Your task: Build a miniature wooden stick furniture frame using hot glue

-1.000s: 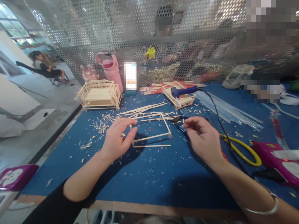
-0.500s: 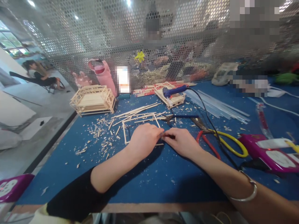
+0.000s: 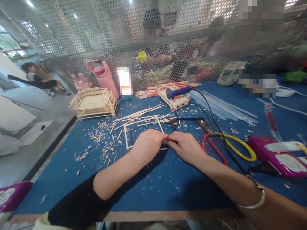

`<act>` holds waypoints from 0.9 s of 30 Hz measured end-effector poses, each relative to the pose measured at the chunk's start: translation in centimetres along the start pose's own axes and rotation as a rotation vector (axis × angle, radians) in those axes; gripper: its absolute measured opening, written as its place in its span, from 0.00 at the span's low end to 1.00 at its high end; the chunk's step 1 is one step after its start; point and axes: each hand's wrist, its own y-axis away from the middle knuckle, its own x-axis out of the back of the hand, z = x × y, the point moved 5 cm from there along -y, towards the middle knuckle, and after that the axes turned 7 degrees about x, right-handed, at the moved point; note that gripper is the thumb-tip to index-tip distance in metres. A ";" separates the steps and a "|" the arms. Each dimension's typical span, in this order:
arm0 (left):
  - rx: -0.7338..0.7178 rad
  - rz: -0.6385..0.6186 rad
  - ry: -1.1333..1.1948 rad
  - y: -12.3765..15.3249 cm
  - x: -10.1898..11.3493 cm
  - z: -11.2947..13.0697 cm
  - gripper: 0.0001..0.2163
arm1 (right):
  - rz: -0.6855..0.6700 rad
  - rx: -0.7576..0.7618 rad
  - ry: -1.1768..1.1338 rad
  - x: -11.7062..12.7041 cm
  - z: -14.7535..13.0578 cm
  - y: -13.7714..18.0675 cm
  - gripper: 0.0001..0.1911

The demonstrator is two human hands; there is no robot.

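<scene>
A rectangular frame of thin wooden sticks (image 3: 126, 137) lies on the blue tabletop in front of me, partly covered by my left hand. My left hand (image 3: 150, 142) is closed, its fingertips pinching at the frame's right side. Meeting it there, my right hand (image 3: 184, 145) has thumb and forefinger pinched together; what lies between those fingertips is hidden. Just beyond the hands are loose wooden sticks (image 3: 141, 112) and blue-handled pliers (image 3: 189, 119). Close by my right hand lie larger pliers with one red and one yellow handle (image 3: 236, 148).
A stick-built model (image 3: 93, 103) stands back left by a pink bottle (image 3: 105, 78). A blue glue gun (image 3: 177, 92) rests on another stick piece (image 3: 171, 102), its cord running right. Clear glue sticks (image 3: 225, 107) and a purple device (image 3: 283, 159) lie rightward. Wood scraps litter the table.
Both hands stay pinched together at the frame's right side, with only a slight shift of the fingertips. The whole view has moved a little.
</scene>
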 end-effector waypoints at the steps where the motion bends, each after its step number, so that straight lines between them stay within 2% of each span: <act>1: -0.002 0.004 0.003 0.0 0.0 0.0 0.06 | 0.002 0.002 -0.001 0.0 0.0 0.0 0.11; 18: 0.116 -0.123 0.046 0.1 0.9 0.6 0.10 | -0.023 -0.047 0.018 0.3 -0.3 0.0 0.12; 24: 0.138 -0.099 0.062 0.1 1.1 0.2 0.14 | -0.011 -0.052 0.018 0.4 -0.5 0.0 0.12; 27: 0.146 -0.125 0.071 0.2 0.8 0.1 0.15 | -0.015 -0.064 0.035 0.4 -0.4 0.0 0.12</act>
